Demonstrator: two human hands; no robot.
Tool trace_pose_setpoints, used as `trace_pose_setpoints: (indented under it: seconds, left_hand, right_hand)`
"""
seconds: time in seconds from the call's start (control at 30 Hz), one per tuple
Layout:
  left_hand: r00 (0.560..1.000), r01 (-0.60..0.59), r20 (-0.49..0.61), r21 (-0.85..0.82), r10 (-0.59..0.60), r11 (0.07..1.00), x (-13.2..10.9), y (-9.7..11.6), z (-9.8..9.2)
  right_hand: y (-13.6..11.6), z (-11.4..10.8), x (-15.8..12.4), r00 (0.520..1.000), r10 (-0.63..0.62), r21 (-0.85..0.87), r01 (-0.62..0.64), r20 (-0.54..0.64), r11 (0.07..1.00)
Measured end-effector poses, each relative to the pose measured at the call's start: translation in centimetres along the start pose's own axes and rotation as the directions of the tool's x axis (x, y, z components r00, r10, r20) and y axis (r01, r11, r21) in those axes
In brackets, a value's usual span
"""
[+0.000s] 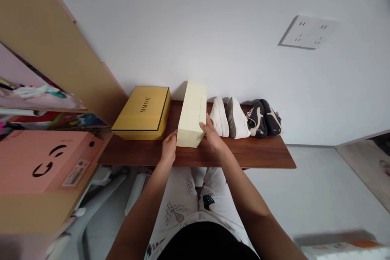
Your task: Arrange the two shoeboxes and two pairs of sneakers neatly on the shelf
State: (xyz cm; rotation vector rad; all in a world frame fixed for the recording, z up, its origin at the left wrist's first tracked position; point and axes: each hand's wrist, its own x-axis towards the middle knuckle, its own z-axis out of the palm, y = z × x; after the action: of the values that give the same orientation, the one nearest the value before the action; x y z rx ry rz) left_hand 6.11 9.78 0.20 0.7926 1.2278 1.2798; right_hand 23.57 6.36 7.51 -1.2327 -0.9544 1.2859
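Observation:
A pale cream shoebox (192,107) stands on its narrow side on the brown wooden bench (134,152), between both my hands. My left hand (170,146) grips its near left edge, with the fingers partly hidden behind the box. On the right side my right hand (212,133) holds it, thumb on the top face near the front corner. Left of the cream box lies a yellow shoebox (143,109) marked MMOK. Close to my right hand stand white sneakers (219,117), then a pair of black shoes (264,118) with white marks.
A pink shoebox (45,160) sits on a wooden shelf at the left, below a shelf panel (61,44). A socket plate (309,32) is on the white wall behind the bench. My legs are against the bench's front.

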Motion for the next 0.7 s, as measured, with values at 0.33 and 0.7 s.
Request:
trace_pose_setpoints:
  seconds: [0.33, 0.7]
  left_hand:
    - [0.963, 0.253, -0.023, -0.262, -0.268, 0.931, -0.3, -0.3, 0.2]
    - [0.987, -0.017, -0.158, -0.108, 0.0, 0.994, 0.4, 3.2, -1.2]
  right_hand:
    - [1.6, -3.0, -0.5, 0.985, -0.141, -0.028, 0.139, -0.096, 0.99]
    - [4.7, -2.7, 1.7, 0.989, -0.061, -0.078, 0.051, -0.133, 0.996]
